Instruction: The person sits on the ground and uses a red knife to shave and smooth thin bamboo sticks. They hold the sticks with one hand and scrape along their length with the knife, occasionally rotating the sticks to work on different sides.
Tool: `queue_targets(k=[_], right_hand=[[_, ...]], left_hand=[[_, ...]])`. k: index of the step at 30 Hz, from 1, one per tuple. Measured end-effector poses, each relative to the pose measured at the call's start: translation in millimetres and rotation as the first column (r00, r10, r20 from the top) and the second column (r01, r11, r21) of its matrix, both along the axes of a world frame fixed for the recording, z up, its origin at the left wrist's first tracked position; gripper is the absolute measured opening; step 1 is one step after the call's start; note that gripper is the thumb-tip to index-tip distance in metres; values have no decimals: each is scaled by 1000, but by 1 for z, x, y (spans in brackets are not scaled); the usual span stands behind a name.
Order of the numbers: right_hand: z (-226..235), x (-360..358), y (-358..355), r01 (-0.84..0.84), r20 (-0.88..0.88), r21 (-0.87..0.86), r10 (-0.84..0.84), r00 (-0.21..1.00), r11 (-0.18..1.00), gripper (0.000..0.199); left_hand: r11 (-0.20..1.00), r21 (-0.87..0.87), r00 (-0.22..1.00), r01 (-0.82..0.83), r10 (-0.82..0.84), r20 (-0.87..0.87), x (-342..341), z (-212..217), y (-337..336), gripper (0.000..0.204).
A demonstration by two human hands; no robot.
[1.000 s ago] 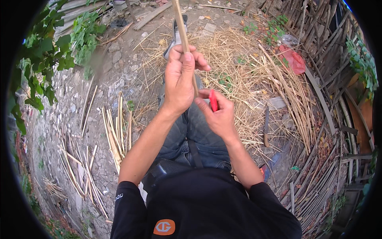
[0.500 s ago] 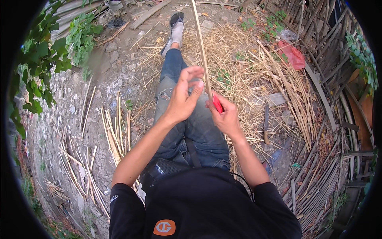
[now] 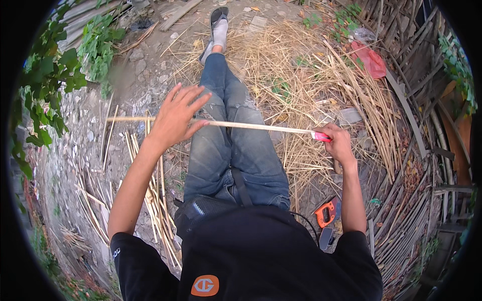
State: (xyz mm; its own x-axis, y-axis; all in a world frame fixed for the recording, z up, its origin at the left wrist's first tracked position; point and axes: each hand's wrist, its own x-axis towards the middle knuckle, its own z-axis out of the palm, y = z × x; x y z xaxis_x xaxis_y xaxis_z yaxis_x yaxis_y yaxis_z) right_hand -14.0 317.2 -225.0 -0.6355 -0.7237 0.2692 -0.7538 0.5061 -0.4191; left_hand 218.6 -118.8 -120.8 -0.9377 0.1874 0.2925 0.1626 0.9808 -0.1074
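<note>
A long pale bamboo strip lies crosswise above my thighs. My right hand is closed round its right end, together with a small red object whose kind I cannot make out. My left hand is open with its fingers spread over the strip's left part; the strip passes behind the hand, its thumb close to it. Past the hand, the strip's left end is blurred. My legs in worn jeans stretch out under the strip.
Split strips lie left of my legs, and a long bundle lies at right. Shavings cover the ground ahead. An orange-handled saw and a knife handle are near my right arm. A stick fence borders the right.
The strip has swung from nearly upright to crosswise. My right hand has moved right and down with it, while my left hand has moved left and spread its fingers. The orange-handled saw has come into view.
</note>
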Motion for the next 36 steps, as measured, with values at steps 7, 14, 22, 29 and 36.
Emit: queue_targets(k=[7, 14, 22, 29, 36], right_hand=[[22, -37, 10, -93, 9, 20, 93, 996, 995, 38], [25, -29, -28, 267, -257, -414, -393, 883, 870, 22], [22, 102, -121, 179, 454, -209, -67, 889, 962, 47], [28, 131, -140, -42, 329, -133, 84, 941, 990, 45], [12, 125, -151, 0, 125, -108, 14, 992, 994, 44]], left_hand=[[808, 498, 800, -315, -57, 597, 52, -52, 0, 53], [668, 661, 919, -342, 91, 383, 72, -88, 29, 34], [348, 848, 913, -399, 67, 402, 23, -69, 91, 37], [372, 902, 975, -218, 38, 220, 0, -67, 112, 29], [412, 852, 946, -323, 120, 301, 0, -63, 117, 26]])
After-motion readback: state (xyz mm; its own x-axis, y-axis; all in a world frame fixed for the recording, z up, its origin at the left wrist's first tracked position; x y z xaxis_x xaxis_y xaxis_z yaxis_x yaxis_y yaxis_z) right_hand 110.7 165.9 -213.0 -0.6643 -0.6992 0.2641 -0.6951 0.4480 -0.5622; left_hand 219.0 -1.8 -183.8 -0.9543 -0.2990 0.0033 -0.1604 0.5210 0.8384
